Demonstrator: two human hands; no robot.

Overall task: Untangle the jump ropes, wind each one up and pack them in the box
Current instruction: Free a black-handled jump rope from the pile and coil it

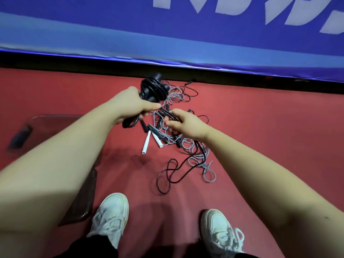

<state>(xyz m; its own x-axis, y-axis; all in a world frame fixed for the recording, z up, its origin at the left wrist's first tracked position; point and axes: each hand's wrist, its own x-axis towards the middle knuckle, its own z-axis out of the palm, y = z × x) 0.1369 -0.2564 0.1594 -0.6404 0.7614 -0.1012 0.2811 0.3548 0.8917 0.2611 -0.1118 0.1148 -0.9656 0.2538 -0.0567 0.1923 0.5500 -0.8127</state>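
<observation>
My left hand (130, 103) grips a black jump rope (152, 88) wound into a coil around its black handles, held above the floor. A loop of that rope hangs below the hand. My right hand (186, 124) pinches a black rope strand (170, 114) that runs toward the coil. Under both hands a tangle of grey and black ropes (188, 146) lies on the red floor. Two white handles (147, 142) stick out of the tangle's left side. A clear plastic box (55, 125) sits on the floor at the left, partly hidden by my left arm.
A blue padded barrier (167, 34) with white lettering runs across the back, with a dark gap beneath it. My two white sneakers (111, 216) stand at the bottom. Red floor (270, 127) stretches to the right of the tangle.
</observation>
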